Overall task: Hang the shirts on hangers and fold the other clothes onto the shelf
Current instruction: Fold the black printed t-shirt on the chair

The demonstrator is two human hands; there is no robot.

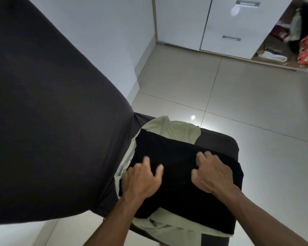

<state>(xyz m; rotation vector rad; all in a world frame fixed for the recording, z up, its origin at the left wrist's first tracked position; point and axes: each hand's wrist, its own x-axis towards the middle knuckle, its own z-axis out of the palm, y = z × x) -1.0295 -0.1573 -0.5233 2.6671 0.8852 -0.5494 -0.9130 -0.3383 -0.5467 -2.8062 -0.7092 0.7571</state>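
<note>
Both hands are down on the black garment (183, 176), which lies folded flat across a dark stool (220, 139), on top of a pale green garment (178, 130) that spills out beyond it at the far side and the near side. The left hand (140, 180) sits on the garment's left edge, fingers bent over the cloth; it looks like a grip on that edge, though motion blur makes it hard to be sure. The right hand (212, 173) presses on the upper right part with its fingers curled into the fabric, bunching it a little.

How far along? I'd judge mid-fold on this piece: it already shows a tidy rectangle, yet it has not gone to the shelf (272, 55) (which stands well apart, across the tiled floor (194, 82), in the open wardrobe at top right, with some folded clothes on it). The green garment beneath waits untouched. No hanger can be seen anywhere. A large dark fabric surface (52, 103) fills the left of the view.
</note>
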